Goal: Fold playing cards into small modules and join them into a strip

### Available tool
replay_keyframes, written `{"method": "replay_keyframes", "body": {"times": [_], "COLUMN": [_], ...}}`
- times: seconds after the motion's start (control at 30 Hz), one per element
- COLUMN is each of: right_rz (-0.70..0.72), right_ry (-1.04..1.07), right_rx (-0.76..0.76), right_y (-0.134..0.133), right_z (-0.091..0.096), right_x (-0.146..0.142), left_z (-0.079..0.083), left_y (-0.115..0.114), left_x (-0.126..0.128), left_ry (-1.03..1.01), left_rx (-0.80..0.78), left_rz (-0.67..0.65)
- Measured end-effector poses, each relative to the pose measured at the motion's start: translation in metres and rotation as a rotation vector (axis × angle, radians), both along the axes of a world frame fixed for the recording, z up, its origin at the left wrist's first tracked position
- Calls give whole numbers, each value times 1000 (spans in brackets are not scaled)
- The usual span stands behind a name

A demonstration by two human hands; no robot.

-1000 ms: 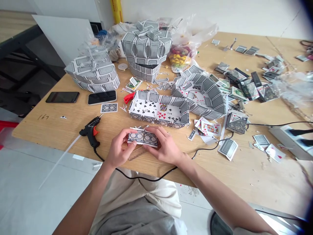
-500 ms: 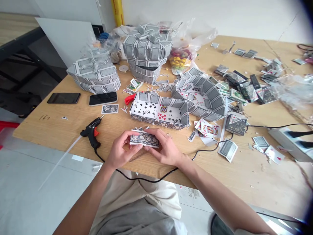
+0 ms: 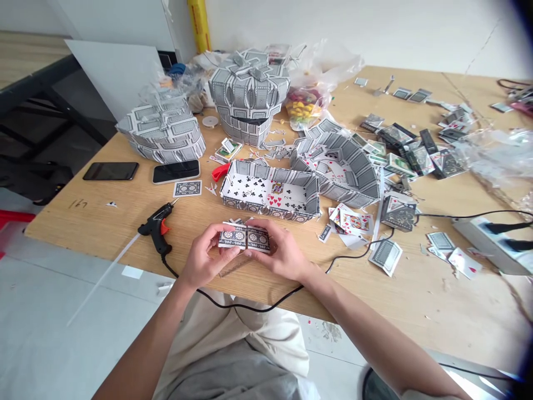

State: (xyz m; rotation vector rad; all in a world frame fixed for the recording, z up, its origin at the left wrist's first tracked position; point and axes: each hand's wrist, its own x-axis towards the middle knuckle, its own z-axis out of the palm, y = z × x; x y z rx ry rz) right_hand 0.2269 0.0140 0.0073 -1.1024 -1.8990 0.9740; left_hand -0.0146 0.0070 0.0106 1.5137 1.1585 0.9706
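In the head view, a short card-back strip [image 3: 245,238], with a grey medallion pattern on its playing-card backs, is held between both hands just above the near part of a wooden work table [image 3: 83,222]. The left end of the strip is grasped by the left hand [image 3: 204,251], and the right end by the right hand [image 3: 280,250]. Both hands are found partly closed around the strip, neither released nor clenched into a fist, and their fingers are brought close together near its middle. Whether the strip touches the table beneath it cannot be determined. The left forearm [image 3: 145,339] and the right forearm [image 3: 375,339] are angled inward from the lower corners of the view. A hot glue gun [image 3: 156,230] is lying on the table just beyond and to the left of the left hand, and its black cable [image 3: 250,307] is routed past the table edge below the hands. Directly beyond the strip, an open rectangular card box [image 3: 266,208] is placed with club and heart card faces exposed inside. Two phones [image 3: 110,171] [image 3: 176,171] and a single playing card [image 3: 187,188] are positioned left of the box, and a curved card-walled structure [image 3: 345,178] stands to its right.
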Motion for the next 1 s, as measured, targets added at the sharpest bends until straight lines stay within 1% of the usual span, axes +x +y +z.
{"method": "replay_keyframes", "body": {"times": [0.17, 0.4, 0.77, 1.0], "right_rz": [12, 16, 13, 22], "right_ry": [17, 26, 29, 31], "right_rx": [0, -3, -13, -20], "right_y": [1, 1, 1, 1], "right_z": [-3, -3, -5, -4], "right_x": [0, -1, -1, -1], "left_z": [2, 3, -3, -1], "left_y": [0, -1, 0, 0], "left_x": [0, 0, -2, -1], "left_ry": [25, 39, 32, 30], "left_rx": [-6, 4, 6, 7], "left_rz": [-15, -18, -23, -24]}}
